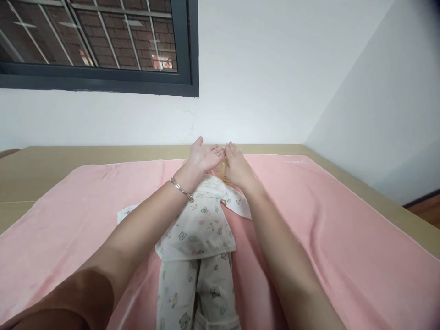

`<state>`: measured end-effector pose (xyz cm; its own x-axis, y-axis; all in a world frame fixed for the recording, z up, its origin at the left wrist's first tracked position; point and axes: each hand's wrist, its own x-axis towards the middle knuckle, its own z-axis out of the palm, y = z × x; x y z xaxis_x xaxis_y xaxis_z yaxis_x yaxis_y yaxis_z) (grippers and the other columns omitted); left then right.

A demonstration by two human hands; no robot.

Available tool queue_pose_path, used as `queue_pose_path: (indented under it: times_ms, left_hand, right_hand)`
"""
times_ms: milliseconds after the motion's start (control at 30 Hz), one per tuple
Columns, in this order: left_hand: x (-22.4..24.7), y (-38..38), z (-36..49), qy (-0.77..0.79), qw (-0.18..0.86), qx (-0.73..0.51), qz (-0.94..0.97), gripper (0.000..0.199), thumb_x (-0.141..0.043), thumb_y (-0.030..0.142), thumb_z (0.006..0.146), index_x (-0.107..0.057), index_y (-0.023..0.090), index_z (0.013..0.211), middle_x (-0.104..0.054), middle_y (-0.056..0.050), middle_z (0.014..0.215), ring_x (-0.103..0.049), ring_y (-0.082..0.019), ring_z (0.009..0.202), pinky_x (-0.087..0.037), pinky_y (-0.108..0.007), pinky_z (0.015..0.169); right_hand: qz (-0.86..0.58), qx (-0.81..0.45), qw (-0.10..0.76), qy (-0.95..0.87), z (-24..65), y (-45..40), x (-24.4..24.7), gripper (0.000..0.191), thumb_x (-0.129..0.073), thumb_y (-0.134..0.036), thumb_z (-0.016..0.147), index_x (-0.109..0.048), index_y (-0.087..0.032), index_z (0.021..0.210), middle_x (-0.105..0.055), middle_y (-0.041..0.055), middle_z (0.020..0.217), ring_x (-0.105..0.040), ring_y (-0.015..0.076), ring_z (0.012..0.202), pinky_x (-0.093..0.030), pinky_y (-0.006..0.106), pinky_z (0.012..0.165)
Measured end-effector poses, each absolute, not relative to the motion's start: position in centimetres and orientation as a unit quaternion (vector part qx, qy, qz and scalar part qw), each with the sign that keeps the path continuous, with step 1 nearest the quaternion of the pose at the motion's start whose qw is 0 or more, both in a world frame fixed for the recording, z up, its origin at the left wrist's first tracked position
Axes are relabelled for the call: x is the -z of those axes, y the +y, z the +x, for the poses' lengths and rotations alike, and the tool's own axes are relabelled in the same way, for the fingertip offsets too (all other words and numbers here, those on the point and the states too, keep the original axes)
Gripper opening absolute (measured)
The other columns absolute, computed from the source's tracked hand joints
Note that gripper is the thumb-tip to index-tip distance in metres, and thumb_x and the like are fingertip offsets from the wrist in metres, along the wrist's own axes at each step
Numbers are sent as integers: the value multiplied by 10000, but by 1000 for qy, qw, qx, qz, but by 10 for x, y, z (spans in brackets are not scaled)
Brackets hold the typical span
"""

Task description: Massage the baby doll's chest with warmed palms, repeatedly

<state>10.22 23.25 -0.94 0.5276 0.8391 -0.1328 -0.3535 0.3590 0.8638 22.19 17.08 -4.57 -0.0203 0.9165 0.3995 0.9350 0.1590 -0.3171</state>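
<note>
My left hand is held palm up with its fingers stretched out, a silver bracelet on the wrist. Close beside its fingertips, my right hand is closed round a yellowish see-through bottle, which it partly hides. Below both hands lies a small white top with a green and pink print. Its one sleeve spreads to the right, and my left forearm covers part of the other. Matching trousers extend from under its hem towards me.
A pink cloth with some creases covers most of the wooden surface. Behind it stands a white wall with a dark-framed, barred window at the upper left. Another wall rises on the right.
</note>
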Motion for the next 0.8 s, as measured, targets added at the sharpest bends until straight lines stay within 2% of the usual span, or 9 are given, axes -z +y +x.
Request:
queue_pose_path:
  times_ms: [100, 200, 300, 433, 667, 800]
  left_hand:
    - [10, 232, 102, 280, 783, -389, 396, 862, -115, 589, 918, -222, 19, 1555, -536, -239, 1439, -558, -248, 1345, -509, -392, 1084]
    - [11, 232, 98, 242, 808, -395, 364, 875, -146, 596, 928, -200, -19, 1548, -510, -251, 1463, -557, -248, 1348, -501, -364, 1092]
    - [7, 224, 86, 238, 816, -413, 326, 889, -188, 593, 928, -183, -49, 1544, -425, -253, 1535, -500, -246, 1403, -480, -312, 1111]
    - [-2, 196, 60, 258, 808, -441, 292, 818, -221, 560, 940, -263, 2, 1538, -397, -221, 1568, -421, -237, 1462, -462, -296, 1130]
    - [-17, 146, 16, 267, 823, -434, 251, 676, -278, 453, 965, -304, 100, 1541, -487, -195, 1509, -467, -252, 1429, -452, -379, 1151]
    - [-25, 134, 5, 296, 834, -408, 225, 618, -276, 360, 970, -347, 78, 1515, -504, -198, 1491, -504, -237, 1400, -473, -342, 1131]
  right_hand:
    - [-645, 53, 256, -718, 222, 172, 48, 614, -319, -114, 912, -325, 40, 1506, -358, 233, 1584, -298, 303, 1503, -246, 480, 1249]
    - [-646, 90, 255, -714, 220, 174, 50, 578, -299, -103, 914, -392, 28, 1470, -434, 235, 1525, -382, 313, 1435, -284, 481, 1219]
    - [-657, 106, 243, -706, 218, 176, 53, 589, -304, -93, 905, -378, 28, 1476, -424, 232, 1529, -363, 310, 1436, -283, 488, 1211]
    - [-669, 112, 225, -700, 215, 178, 55, 609, -341, -115, 895, -361, 21, 1488, -406, 235, 1537, -338, 327, 1445, -264, 509, 1207]
    - [-683, 128, 220, -684, 204, 180, 48, 566, -355, -147, 890, -462, -7, 1428, -518, 258, 1405, -473, 371, 1292, -323, 553, 1134]
    - [-698, 137, 216, -669, 197, 180, 49, 575, -387, -147, 874, -471, -28, 1430, -519, 257, 1399, -467, 376, 1303, -310, 560, 1140]
